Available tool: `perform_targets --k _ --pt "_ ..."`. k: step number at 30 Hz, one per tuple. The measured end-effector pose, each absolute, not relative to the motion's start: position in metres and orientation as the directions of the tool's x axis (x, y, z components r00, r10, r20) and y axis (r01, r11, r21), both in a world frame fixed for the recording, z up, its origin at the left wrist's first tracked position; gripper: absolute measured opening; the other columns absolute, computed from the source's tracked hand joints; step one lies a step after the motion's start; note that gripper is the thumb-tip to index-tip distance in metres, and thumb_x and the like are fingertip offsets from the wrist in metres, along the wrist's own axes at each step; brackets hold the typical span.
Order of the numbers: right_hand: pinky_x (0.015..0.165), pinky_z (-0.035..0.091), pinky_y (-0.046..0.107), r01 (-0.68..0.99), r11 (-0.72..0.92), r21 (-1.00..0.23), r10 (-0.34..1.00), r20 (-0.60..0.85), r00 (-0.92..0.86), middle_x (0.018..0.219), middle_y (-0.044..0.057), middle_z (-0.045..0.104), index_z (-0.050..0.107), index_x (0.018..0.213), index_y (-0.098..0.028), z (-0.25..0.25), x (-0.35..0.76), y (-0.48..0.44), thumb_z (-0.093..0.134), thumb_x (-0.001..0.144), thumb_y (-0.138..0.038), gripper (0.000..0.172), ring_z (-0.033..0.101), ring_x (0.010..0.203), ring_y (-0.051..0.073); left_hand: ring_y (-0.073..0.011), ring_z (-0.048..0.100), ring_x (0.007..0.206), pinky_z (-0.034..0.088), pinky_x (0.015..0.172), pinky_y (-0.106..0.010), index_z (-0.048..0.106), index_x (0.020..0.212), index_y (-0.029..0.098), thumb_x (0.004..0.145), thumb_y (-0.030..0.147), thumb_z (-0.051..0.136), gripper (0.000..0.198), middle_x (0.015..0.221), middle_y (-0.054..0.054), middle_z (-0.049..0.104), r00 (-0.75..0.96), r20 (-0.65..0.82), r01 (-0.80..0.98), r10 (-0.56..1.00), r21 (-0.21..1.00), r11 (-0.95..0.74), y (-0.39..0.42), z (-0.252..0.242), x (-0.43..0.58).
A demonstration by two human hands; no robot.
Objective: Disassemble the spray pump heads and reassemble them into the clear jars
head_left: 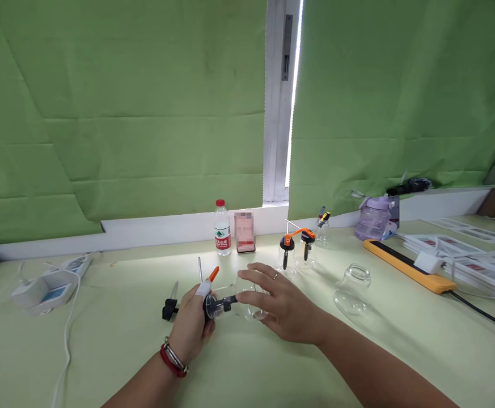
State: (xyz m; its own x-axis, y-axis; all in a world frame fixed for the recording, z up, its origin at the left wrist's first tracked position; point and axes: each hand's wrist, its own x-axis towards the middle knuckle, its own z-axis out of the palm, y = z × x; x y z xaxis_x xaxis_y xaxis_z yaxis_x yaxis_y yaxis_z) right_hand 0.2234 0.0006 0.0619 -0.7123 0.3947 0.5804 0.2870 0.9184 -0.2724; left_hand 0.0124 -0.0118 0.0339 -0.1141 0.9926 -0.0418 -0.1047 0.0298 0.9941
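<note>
My left hand [194, 323] is closed around a black lid [208, 306] that has a black stem, a white-and-orange grip and a thin metal rod. The clear glass jar [247, 303] lies on its side between my hands, its neck toward the lid. Whether the two are fastened together I cannot tell. My right hand [279, 306] wraps its fingers over the jar's body. A loose black part [169, 309] with a pale pointed piece lies left of my left hand. To the right, another glass jar [352, 290] stands uncapped.
Two jars with black-and-orange lids [287, 243] stand behind my right hand, a smaller yellow-topped jar [322, 232] beyond. A water bottle [222, 229] and a phone [245, 232] stand by the wall. Power strips [409, 266] lie on the right and left, with cables.
</note>
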Motion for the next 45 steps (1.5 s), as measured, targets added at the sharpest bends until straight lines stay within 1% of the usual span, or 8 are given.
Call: perform_targets --k 3,7,11,17,27,31,39,45 --pt "0.097 0.038 0.044 0.316 0.753 -0.578 0.635 0.51 -0.581 0.14 0.01 0.033 0.032 0.135 -0.031 0.055 0.224 0.007 0.071 0.068 -0.045 0.078 0.037 0.124 0.029 -0.0066 0.031 0.029 0.026 0.03 -0.019 0.043 0.06 0.02 0.082 0.049 0.043 0.037 0.041 0.007 0.041 -0.206 0.051 -0.028 0.977 0.998 -0.058 -0.014 0.033 0.014" --pt "0.056 0.048 0.029 0.185 0.143 -0.972 0.867 0.033 -0.497 0.109 0.012 0.053 0.037 0.127 -0.023 0.042 0.222 0.018 0.029 0.085 -0.066 0.061 0.063 0.08 0.021 -0.0077 0.037 0.036 0.032 0.035 -0.019 0.044 0.063 0.02 0.083 0.046 0.044 0.033 0.047 0.006 0.046 -0.239 0.192 0.106 0.952 0.98 -0.171 -0.016 0.029 0.014" --pt "0.05 0.045 0.025 0.179 0.08 -0.981 0.816 -0.039 -0.577 0.097 0.007 0.056 0.041 0.121 -0.022 0.045 0.221 0.014 0.046 0.083 -0.054 0.05 0.062 0.063 0.015 -0.0075 0.036 0.037 0.029 0.034 -0.019 0.045 0.065 0.02 0.083 0.049 0.045 0.035 0.05 0.005 0.047 -0.218 0.161 0.102 0.963 0.985 -0.141 -0.013 0.028 0.012" --pt "0.103 0.031 0.043 0.31 0.675 -0.67 0.657 0.353 -0.667 0.138 0.005 0.035 0.049 0.122 -0.031 0.073 0.229 -0.004 0.068 0.067 -0.021 0.059 0.033 0.127 0.025 -0.008 0.031 0.035 0.026 0.034 -0.02 0.043 0.062 0.02 0.081 0.051 0.045 0.037 0.046 0.007 0.04 -0.213 0.04 -0.005 0.976 0.999 -0.042 -0.011 0.028 0.01" --pt "0.065 0.052 0.034 0.152 0.005 -0.988 0.797 -0.088 -0.597 0.113 0.01 0.048 0.035 0.129 -0.026 0.043 0.219 0.012 0.056 0.078 -0.054 0.063 0.059 0.086 0.02 -0.0106 0.039 0.051 0.033 0.048 -0.021 0.04 0.061 0.02 0.083 0.041 0.048 0.031 0.055 0.004 0.042 -0.174 0.312 0.245 0.934 0.932 -0.266 -0.02 0.03 0.012" --pt "0.083 0.049 0.037 0.343 0.451 -0.824 0.797 0.2 -0.569 0.123 0.008 0.045 0.04 0.127 -0.03 0.056 0.22 0.002 0.076 0.062 -0.038 0.075 0.052 0.103 0.022 -0.0092 0.034 0.04 0.027 0.038 -0.021 0.044 0.063 0.021 0.082 0.05 0.044 0.035 0.05 0.005 0.042 -0.186 0.106 0.099 0.977 0.991 -0.089 -0.016 0.033 0.012" --pt "0.107 0.028 0.051 0.321 0.947 0.016 0.264 0.531 -0.805 0.132 0.01 0.049 0.042 0.13 -0.023 0.066 0.224 -0.001 0.05 0.081 -0.004 0.053 0.028 0.133 0.026 -0.0049 0.024 0.032 0.017 0.031 -0.017 0.045 0.063 0.02 0.079 0.053 0.048 0.037 0.047 0.007 0.04 -0.09 -0.098 -0.167 0.991 0.983 0.082 -0.009 0.028 0.01" --pt "0.108 0.025 0.056 0.226 0.963 -0.145 0.268 0.461 -0.846 0.119 -0.003 0.062 0.058 0.111 -0.038 0.063 0.236 -0.012 0.057 0.083 -0.014 0.036 0.043 0.125 0.024 -0.003 0.022 0.031 0.012 0.031 -0.017 0.044 0.062 0.019 0.074 0.055 0.054 0.038 0.047 0.008 0.039 0.055 -0.208 -0.203 0.977 0.955 0.215 -0.012 0.032 0.016"
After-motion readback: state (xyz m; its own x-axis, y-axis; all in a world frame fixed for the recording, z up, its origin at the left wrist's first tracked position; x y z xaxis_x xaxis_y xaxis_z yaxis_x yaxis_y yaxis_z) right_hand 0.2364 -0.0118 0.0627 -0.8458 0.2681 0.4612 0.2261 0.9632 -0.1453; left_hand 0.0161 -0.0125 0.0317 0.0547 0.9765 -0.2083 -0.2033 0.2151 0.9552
